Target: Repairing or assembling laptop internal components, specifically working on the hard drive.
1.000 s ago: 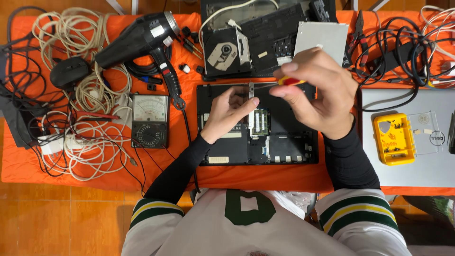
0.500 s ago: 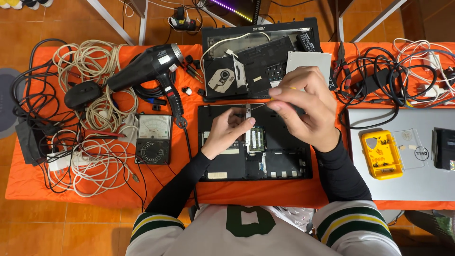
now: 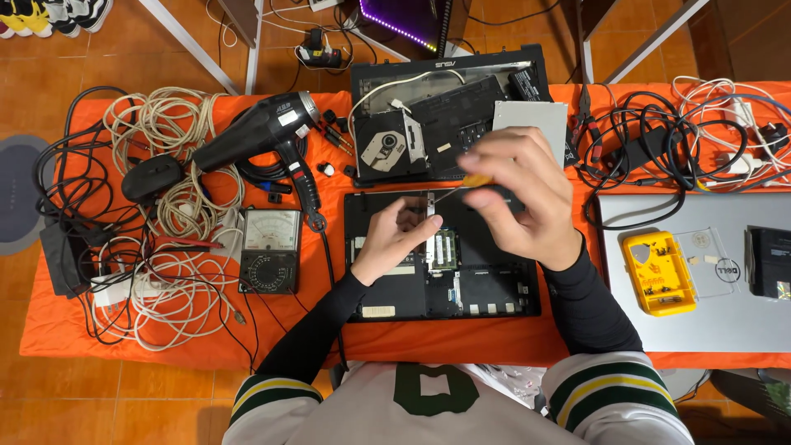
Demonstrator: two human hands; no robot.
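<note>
Screwdriver (image 3: 461, 188) sits clamped in the right hand (image 3: 519, 198); left hand (image 3: 395, 239) pinches at the opened laptop (image 3: 486, 288).

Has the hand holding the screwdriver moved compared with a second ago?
Hardly. The right hand stays above the opened laptop's top edge with the screwdriver; the camera shifted, not the hand.

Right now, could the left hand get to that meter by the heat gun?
Probably yes. The left hand rests on the open laptop, and the meter lies just beside it on the cloth, face up. Only a thin black cord runs between them.
</note>
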